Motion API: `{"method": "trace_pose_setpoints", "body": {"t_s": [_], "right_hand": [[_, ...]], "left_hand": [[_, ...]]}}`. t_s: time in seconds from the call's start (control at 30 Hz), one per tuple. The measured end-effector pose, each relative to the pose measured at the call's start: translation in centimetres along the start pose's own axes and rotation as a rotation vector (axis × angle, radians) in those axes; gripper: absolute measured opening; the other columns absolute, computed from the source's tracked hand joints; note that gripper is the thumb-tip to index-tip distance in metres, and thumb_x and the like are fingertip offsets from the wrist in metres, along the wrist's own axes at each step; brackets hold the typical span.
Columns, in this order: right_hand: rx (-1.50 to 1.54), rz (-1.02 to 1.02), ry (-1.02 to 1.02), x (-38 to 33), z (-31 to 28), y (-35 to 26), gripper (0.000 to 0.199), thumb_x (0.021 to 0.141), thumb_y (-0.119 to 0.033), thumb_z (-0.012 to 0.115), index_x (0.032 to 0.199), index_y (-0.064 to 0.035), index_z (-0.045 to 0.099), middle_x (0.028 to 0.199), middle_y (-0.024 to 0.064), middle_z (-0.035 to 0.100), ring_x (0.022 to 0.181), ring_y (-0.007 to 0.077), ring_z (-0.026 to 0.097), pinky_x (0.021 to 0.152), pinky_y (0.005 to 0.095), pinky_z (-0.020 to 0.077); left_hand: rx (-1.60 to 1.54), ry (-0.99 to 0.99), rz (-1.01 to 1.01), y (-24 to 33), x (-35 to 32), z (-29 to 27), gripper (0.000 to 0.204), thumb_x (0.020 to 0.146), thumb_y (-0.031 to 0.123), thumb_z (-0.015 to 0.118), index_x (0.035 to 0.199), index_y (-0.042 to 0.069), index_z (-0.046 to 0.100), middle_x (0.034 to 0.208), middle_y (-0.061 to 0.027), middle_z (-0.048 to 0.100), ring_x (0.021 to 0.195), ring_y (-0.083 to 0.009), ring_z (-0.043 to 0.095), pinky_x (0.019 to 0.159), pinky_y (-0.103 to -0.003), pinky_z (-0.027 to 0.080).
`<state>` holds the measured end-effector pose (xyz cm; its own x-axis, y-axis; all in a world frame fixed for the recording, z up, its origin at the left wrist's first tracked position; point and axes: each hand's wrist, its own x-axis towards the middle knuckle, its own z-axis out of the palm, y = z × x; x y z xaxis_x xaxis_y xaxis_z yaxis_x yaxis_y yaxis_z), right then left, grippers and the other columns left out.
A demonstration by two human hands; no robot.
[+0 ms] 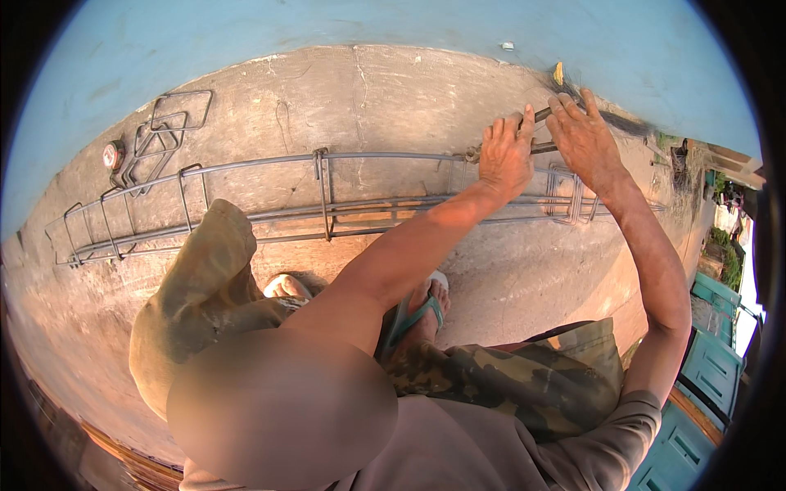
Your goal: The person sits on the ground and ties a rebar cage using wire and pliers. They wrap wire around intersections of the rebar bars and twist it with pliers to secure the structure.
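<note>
One dark long-handled tool (543, 148) at upper right of the frame, left hand (503, 155) over its middle with fingers partly bent, right hand (581, 135) across the handle ends with fingers long and spread. Palms hidden; cannot tell how far either is closed around the handles. Tool's head at the top rod of a long metal cage (377, 154), laid across the middle of the frame on concrete floor (393, 98). Bent metal loops (173, 129) beside a round tin (113, 155) at upper left.

Both hands (506, 157) on a dark-handled tool (544, 148) beside steel-bar frame (377, 155).
</note>
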<state>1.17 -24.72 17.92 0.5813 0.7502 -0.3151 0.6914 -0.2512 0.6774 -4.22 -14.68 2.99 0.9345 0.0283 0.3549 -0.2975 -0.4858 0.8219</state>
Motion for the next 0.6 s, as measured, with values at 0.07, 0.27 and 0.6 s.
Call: {"method": "trace_pose_setpoints", "body": {"t_s": [0.07,0.27,0.6], "right_hand": [[-0.006,-0.014,0.018,0.4,0.1,-0.1,0.023,0.087,-0.013,0.058,0.109,-0.0071,0.058,0.117,0.008,0.058,0.118,0.0215,0.053,0.117,0.0453,0.0267],[0.333,0.083,-0.265,0.7,0.3,0.4,0.029,0.085,-0.007,0.058,0.113,-0.0049,0.056,0.119,0.0106,0.057,0.115,0.0245,0.053,0.105,0.0403,0.0395],[0.293,0.006,-0.096,2.0,6.4,1.5,0.03,0.084,-0.004,0.056,0.114,-0.0072,0.06,0.113,0.0107,0.064,0.112,0.0228,0.058,0.098,0.0389,0.0437]], "left_hand": [[0.0,0.022,-0.009,-0.4,0.0,0.2,0.075,0.078,0.004,0.066,0.146,-0.004,0.035,0.117,-0.0128,0.052,0.106,-0.0287,0.048,0.094,-0.042,0.038],[0.023,-0.08,0.016,-0.6,-0.2,0.2,0.067,0.083,0.007,0.062,0.144,-0.005,0.038,0.114,-0.0128,0.053,0.106,-0.0275,0.048,0.094,-0.04,0.038],[0.005,-0.19,-0.108,-0.5,1.4,0.4,0.059,0.086,0.009,0.059,0.14,-0.006,0.043,0.114,-0.0149,0.056,0.109,-0.0286,0.05,0.095,-0.041,0.039]]}}
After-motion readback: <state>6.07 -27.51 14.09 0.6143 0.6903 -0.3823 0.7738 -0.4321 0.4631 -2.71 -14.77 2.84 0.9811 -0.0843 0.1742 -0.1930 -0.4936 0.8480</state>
